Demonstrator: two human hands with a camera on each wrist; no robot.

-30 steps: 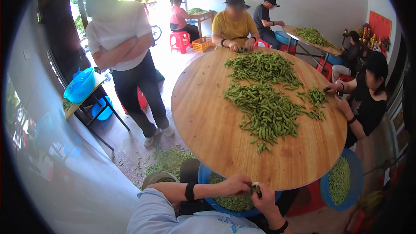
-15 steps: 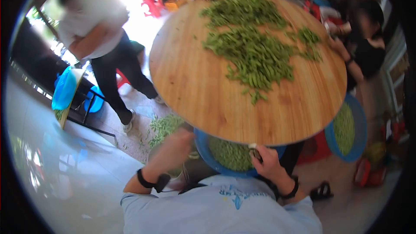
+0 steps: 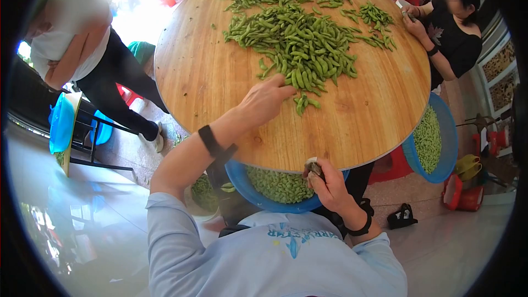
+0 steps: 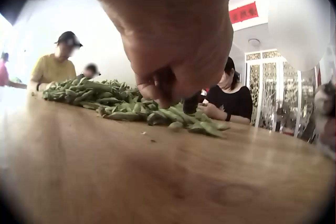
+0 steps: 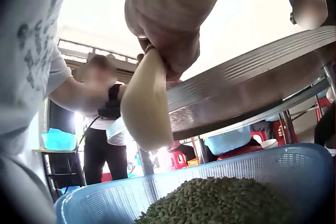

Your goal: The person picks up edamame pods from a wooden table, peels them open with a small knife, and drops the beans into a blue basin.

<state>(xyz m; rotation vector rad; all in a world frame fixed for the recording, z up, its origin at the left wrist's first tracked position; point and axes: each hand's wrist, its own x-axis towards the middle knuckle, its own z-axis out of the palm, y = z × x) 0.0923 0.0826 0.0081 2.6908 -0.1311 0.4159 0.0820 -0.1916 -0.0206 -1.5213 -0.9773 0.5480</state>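
Observation:
On the round wooden table (image 3: 220, 126), the left hand (image 3: 261, 102) reaches to the front edge of a heap of green pods (image 3: 308, 44). In the left wrist view the left hand (image 4: 173, 45) has its fingers curled down on the pods (image 4: 126, 115), seeming to pinch some. The right hand (image 3: 333, 187) grips a small dark, pale-tipped thing at the table's near edge. From the right wrist camera, the right hand (image 5: 168, 29) holds a pale rounded piece (image 5: 147, 103) above a blue basket (image 5: 105, 198) of shelled green beans (image 5: 215, 203).
A second blue basin (image 3: 448, 154) of beans stands at the right. A person in black (image 3: 459, 49) sits at the table's right side; a person with crossed arms (image 3: 77, 49) stands at the left. A side table (image 3: 69, 132) bears a blue basin.
The left hand has gone from the right hand, past the lap's left side, and forward onto the table by the pods. The right hand still grips its thing. The head view has shifted.

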